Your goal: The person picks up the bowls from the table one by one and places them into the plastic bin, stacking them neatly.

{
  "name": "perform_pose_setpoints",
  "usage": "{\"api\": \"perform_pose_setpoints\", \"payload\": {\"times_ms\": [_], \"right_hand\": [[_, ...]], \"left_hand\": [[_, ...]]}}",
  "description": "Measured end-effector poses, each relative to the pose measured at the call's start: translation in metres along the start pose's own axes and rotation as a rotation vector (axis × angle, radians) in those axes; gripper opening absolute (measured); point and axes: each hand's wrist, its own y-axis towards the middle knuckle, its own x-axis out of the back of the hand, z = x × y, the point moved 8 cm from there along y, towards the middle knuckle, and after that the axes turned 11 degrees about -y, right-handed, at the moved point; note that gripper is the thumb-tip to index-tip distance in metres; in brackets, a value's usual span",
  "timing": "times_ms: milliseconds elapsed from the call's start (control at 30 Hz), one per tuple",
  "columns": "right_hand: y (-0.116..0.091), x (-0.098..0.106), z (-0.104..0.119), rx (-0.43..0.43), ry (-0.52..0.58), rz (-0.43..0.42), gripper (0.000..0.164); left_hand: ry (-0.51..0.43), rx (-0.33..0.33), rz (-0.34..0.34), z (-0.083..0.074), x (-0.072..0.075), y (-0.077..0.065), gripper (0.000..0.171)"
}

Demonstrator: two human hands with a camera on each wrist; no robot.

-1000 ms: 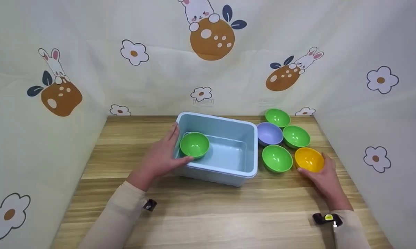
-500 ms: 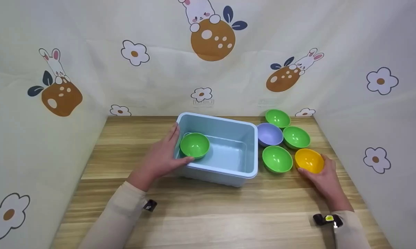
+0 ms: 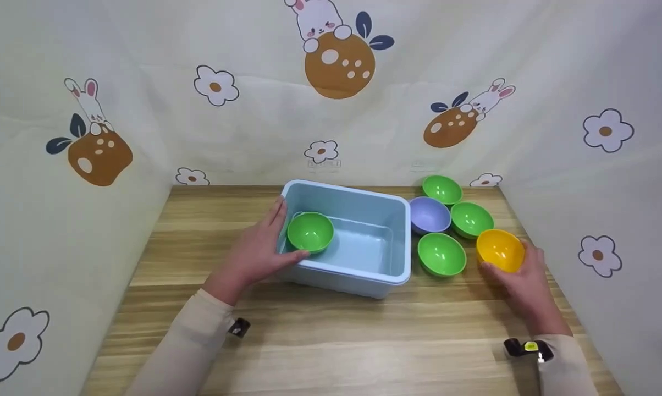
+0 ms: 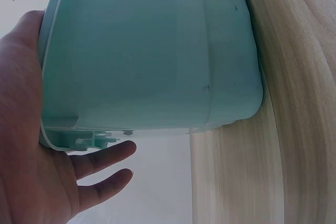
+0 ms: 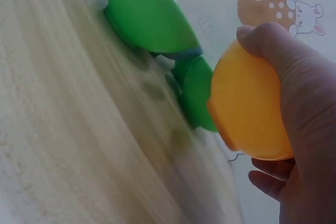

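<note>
One glossy orange bowl (image 3: 500, 251), rectangular tub (image 3: 359, 247)

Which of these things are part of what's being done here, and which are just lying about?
Part of it, it seems:
yellow bowl, in the right hand
tub, held by the left hand
green bowl inside it
purple bowl, three green bowls nearby

Just about:
patterned cloth
table

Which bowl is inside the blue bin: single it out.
The green bowl at the left end of the blue bin. The three other green bowls, the purple bowl and the orange bowl in the right hand are all outside it.
</note>
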Motion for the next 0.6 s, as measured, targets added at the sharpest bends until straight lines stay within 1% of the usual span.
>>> {"api": "perform_pose_setpoints", "payload": {"times_ms": [133,233,467,600], "right_hand": [[0.001,0.004,0.009,-0.015,-0.012,-0.011,0.116],[0.002,0.006,0.016,-0.015,-0.012,-0.019,0.115],[0.007,0.007,0.035,0.009,-0.028,-0.019,0.113],[0.009,0.006,0.046,0.039,-0.006,-0.011,0.111]], "left_hand": [[0.009,0.005,0.003,0.001,0.000,0.001,0.135],[0.006,0.012,0.009,0.001,0.000,0.001,0.135],[0.006,0.021,0.011,0.004,-0.001,0.001,0.137],[0.006,0.025,0.009,0.004,-0.002,0.000,0.137]]}}
